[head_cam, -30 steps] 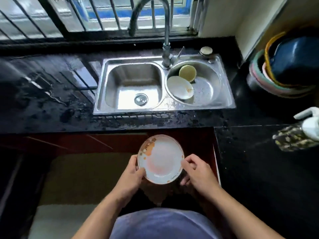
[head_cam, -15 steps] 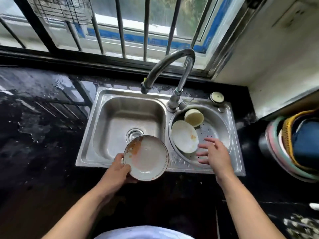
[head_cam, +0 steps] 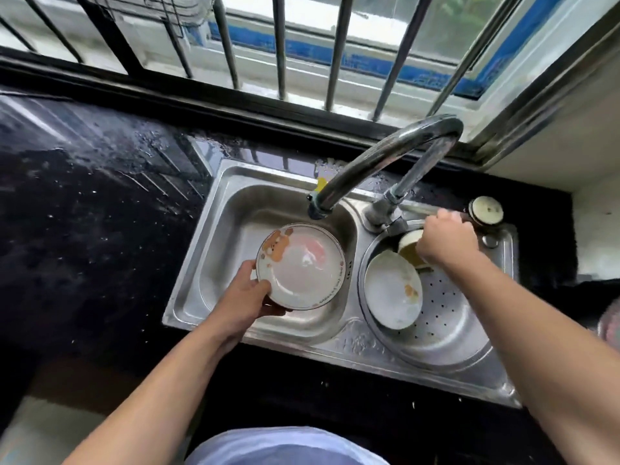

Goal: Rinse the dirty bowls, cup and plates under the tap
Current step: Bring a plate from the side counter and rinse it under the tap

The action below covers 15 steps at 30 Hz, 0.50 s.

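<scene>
Just below the tap spout (head_cam: 317,209), the left hand (head_cam: 246,297) grips a white plate (head_cam: 301,267) by its near-left rim over the left basin (head_cam: 235,236), thumb on top, fingers underneath. Its face carries a brown bear print and a pinkish smear; small lettering runs along its right rim but is too small to read. Meanwhile the right hand (head_cam: 446,239) is closed around the tap lever (head_cam: 416,208), above a white bowl (head_cam: 392,292) and a cup (head_cam: 410,245) in the perforated right basin (head_cam: 449,313).

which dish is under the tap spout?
The bear-print plate in the left hand, over the left basin. The plain white plate and cup sit in the right basin.
</scene>
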Motion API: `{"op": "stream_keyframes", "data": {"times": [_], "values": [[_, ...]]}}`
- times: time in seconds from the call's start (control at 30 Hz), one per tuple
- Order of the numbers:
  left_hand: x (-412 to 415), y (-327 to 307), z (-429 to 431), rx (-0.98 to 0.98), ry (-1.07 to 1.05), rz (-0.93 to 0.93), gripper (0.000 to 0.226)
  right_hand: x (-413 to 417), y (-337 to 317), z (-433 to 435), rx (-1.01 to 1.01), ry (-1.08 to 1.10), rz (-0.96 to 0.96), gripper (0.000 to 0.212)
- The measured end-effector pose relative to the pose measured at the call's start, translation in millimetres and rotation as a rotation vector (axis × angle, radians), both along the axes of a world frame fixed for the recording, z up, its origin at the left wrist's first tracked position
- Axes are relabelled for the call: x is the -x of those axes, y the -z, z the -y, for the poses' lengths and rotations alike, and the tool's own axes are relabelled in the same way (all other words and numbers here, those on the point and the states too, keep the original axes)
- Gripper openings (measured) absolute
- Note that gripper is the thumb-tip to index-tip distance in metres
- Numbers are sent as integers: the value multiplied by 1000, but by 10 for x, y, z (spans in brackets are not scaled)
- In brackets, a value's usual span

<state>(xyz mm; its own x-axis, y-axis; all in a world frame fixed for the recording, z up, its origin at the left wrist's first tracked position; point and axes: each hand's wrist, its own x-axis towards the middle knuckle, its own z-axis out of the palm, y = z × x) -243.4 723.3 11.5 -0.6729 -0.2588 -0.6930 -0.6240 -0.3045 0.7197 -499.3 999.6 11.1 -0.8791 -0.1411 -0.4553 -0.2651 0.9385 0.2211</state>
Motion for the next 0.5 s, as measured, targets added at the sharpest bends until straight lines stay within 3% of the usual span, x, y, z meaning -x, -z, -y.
{"op": "stream_keyframes", "data": {"times": [0.17, 0.27, 0.33, 0.4, 0.5], "values": [[42, 95, 8, -24, -50, -2, 38, -342, -66, -31, 148, 76, 15, 77], [75, 154, -9, -36, -81, 10, 42, -785, -211, 138, 563, 42, -162, 56], [90, 193, -21, -53, -82, 15, 43, -1104, -332, 341, 823, -83, -166, 40], [98, 220, -38, -75, -87, 11, 45, -1336, -427, 549, 979, -179, -85, 33], [100, 239, -64, -78, -95, -9, 49, -1514, -442, 790, 1060, -161, 20, 31]]}}
